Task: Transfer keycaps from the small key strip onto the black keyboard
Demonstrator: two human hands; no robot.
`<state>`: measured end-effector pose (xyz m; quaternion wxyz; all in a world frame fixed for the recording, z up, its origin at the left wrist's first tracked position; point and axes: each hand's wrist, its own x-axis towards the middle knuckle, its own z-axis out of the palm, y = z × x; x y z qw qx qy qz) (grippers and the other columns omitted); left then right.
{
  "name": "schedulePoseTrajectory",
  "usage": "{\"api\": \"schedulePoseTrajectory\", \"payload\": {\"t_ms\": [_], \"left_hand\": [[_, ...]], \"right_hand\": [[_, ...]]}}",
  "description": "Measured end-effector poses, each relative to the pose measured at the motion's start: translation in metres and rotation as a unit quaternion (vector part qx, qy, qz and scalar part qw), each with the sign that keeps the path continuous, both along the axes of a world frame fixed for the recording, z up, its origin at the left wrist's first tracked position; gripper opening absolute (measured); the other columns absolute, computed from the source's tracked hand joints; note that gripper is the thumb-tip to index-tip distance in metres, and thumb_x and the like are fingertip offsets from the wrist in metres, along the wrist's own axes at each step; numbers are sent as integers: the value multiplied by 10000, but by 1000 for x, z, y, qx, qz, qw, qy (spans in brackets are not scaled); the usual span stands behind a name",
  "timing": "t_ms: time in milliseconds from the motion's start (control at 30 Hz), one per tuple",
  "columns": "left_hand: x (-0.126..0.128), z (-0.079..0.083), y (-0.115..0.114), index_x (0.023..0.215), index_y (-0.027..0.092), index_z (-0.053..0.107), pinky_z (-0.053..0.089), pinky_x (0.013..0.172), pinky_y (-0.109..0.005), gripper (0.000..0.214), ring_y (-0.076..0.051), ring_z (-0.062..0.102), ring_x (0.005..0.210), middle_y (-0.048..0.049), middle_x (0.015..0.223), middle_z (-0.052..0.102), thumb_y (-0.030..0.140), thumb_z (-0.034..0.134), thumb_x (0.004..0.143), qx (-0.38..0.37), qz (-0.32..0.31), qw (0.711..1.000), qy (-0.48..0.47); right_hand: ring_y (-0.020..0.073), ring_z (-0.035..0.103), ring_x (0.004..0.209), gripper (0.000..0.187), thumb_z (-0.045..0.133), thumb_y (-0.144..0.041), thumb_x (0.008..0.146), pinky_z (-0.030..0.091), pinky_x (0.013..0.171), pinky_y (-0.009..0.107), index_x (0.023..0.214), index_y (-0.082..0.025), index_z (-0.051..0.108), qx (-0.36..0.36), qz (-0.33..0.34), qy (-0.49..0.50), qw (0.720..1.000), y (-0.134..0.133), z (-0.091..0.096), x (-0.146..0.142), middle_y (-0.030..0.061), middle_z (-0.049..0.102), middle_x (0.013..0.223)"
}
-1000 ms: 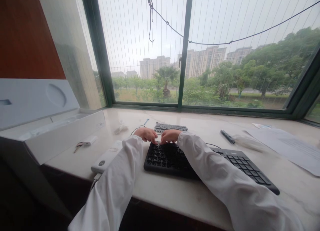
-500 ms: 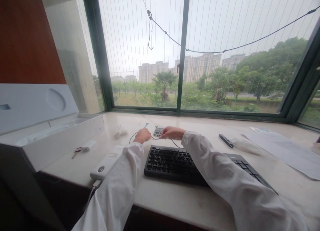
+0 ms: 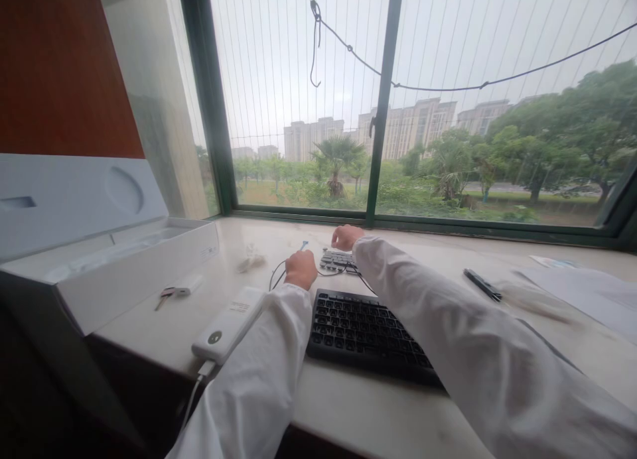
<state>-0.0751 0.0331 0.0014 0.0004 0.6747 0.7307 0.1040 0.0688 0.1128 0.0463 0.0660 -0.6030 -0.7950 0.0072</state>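
On a pale tabletop (image 3: 348,406) in the head view, partly covered by the right sleeve (image 3: 432,313): a black keyboard (image 3: 358,323), lying flat. Beyond its far edge, and apart from it, a cluster of small grey keys (image 3: 336,260) in short rows.

Off the far left corner of the keyboard, a left hand (image 3: 301,268), fingers curled under with little or no gap showing in the grip. Running close by on both sides, a thin dark cable (image 3: 365,283); cannot tell whether held or only passed over. Just past the knuckles, a small blue strip (image 3: 304,245).

Farther beyond the keyboard, at the back of the keys, a right hand (image 3: 347,237), wrist bent and fingers pointing down; cannot tell how wide the grip stands or whether closed on any key.

To judge by looks, keys light, hard and smooth, apt to skid; best pinched by opposite sides. Cable probably limp and easily snagged; best taken along its length, without tugging. Keyboard likely stiff and fairly light; best steadied by the rim, away from the key sockets. Left of the keyboard, a white power bank (image 3: 236,323), well clear of the right hand.
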Motion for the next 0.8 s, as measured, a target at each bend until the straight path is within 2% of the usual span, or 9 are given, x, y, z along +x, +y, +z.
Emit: {"api": "schedulePoseTrajectory", "payload": {"t_ms": [200, 467, 633, 800], "left_hand": [[-1, 4, -3, 1084, 130, 636, 493, 816, -296, 284, -239, 621, 1020, -193, 1050, 657, 188, 509, 837, 0, 3, 1000, 10], [2, 11, -7, 1046, 119, 646, 506, 777, -307, 259, -243, 636, 970, -188, 1037, 651, 121, 478, 848, 1, 1, 1000, 18], [1, 10, -6, 1086, 142, 641, 495, 798, -289, 276, -236, 628, 987, -186, 1041, 647, 215, 498, 861, 5, 4, 1000, 19], [1, 11, -6, 1085, 138, 646, 494, 813, -309, 278, -248, 627, 1001, -196, 1055, 645, 218, 502, 861, 8, -2, 1000, 8]], "right_hand": [[237, 620, 981, 233, 692, -317, 735, 442, 797, 294, 954, -256, 743, 28, 8, -52, 998, 34, -14, -18, 89, 678, 1112], [216, 625, 972, 280, 733, -333, 706, 445, 761, 256, 974, -255, 742, 18, 2, -88, 996, 68, -34, -26, 80, 686, 1098], [217, 629, 972, 261, 739, -339, 695, 444, 768, 251, 939, -246, 754, 23, 11, -87, 996, 77, -44, -29, 87, 695, 1067], [220, 636, 957, 243, 734, -303, 695, 446, 761, 251, 925, -226, 757, 32, 14, -84, 996, 77, -47, -31, 101, 701, 1050]]}}
